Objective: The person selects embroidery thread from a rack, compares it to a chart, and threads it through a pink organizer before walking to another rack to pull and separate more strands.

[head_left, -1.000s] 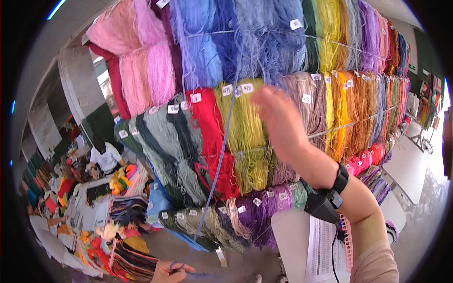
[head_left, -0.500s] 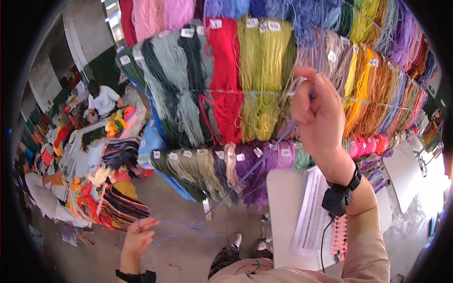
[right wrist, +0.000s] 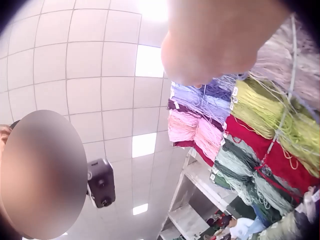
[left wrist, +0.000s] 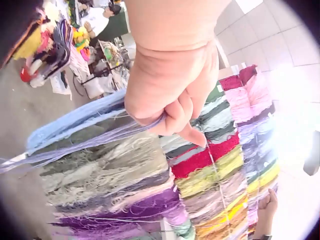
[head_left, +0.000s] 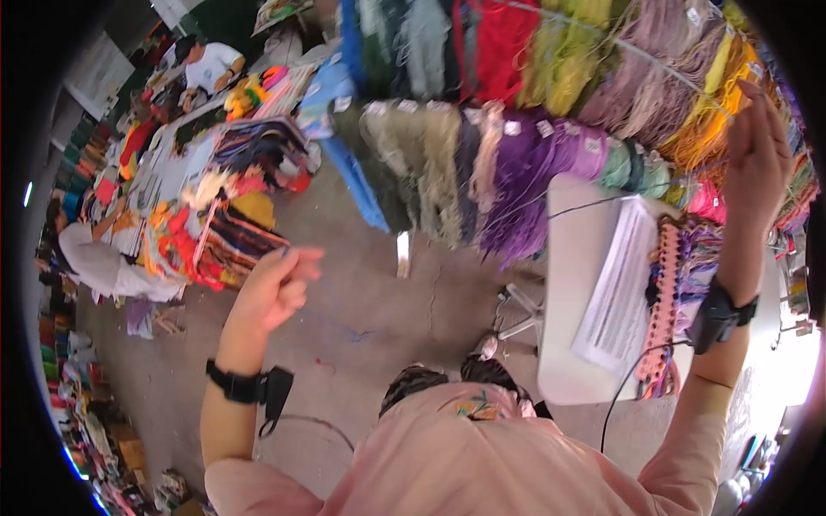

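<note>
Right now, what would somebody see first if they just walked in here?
First the big wall of hanging yarn bundles in red, green, purple and orange, across the top of the head view. In front, the left hand grips pale blue strands, while the right hand is raised high by the orange bundles. Below it, a white table holds a printed sheet.

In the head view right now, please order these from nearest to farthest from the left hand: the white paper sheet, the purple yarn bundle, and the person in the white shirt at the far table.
From the left hand:
1. Purple yarn bundle, hanging on the rack to its right.
2. Person in the white shirt, at the top left, at the far table.
3. White paper sheet, on the small white table at the right.
</note>
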`<state>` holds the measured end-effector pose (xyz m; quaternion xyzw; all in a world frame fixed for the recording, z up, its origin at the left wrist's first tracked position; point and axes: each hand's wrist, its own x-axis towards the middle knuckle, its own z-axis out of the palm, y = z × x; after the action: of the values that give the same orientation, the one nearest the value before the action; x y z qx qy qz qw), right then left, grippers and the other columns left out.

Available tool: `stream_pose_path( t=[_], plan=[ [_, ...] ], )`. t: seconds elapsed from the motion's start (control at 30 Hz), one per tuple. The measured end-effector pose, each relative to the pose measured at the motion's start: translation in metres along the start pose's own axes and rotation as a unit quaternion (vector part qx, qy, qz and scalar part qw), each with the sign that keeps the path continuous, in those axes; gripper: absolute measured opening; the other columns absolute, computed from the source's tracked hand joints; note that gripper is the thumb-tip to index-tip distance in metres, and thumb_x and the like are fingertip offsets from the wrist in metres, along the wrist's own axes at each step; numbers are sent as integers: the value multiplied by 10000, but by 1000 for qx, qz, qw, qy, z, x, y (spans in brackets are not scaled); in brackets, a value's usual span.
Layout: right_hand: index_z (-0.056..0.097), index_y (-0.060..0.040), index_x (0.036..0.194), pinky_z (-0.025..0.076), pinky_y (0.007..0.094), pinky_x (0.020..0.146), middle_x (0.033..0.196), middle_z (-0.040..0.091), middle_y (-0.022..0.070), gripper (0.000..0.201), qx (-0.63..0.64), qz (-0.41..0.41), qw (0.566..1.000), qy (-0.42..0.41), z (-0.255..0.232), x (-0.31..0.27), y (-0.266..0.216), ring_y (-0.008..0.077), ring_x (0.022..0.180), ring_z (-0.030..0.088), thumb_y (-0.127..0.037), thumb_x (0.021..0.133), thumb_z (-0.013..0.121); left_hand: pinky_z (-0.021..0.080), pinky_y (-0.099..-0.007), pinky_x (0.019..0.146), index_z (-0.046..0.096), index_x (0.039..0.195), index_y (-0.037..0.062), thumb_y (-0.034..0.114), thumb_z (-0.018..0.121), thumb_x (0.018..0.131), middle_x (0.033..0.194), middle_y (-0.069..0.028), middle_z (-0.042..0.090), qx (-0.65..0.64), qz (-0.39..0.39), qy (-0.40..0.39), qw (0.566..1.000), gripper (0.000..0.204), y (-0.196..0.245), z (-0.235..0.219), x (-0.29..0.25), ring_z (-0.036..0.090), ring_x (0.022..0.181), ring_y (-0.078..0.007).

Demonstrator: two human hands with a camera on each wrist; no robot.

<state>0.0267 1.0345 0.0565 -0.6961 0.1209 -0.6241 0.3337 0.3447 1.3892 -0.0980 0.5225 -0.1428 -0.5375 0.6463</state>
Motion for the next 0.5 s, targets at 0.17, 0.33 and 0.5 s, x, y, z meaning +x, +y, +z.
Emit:
stream_pose_path(
  t=[0.17, 0.33, 0.5],
  plan=[
    [559, 14, 1044, 260, 128, 469, 816, 571, 4, 234, -156, -64, 986, -5, 3, -20, -27, -5, 553, 344, -47, 850, 443, 189, -167, 383, 436, 1157, -9, 296, 338, 897, 948, -74, 590, -77, 6, -153, 985, 412, 7, -4, -6, 202, 406, -20],
    [568, 34, 910, 450, 298, 632, 906, 593, 178, 217, -388, -162, 850, -317, 51, -124, -55, 276, 747, 594, 31, 771, 401, 202, -167, 396, 342, 1210, -44, 363, 297, 894, 989, -63, 584, -122, 1, -237, 964, 517, 11, -12, -17, 206, 402, -26],
    [555, -22, 872, 441, 325, 504, 694, 558, 140, 273, -162, 13, 909, -384, 115, -208, -79, 280, 572, 554, 56, 622, 477, 210, -163, 404, 388, 1184, -34, 365, 308, 890, 988, -77, 582, -92, -1, -226, 970, 502, 2, 2, -21, 220, 418, -25]
  ],
)
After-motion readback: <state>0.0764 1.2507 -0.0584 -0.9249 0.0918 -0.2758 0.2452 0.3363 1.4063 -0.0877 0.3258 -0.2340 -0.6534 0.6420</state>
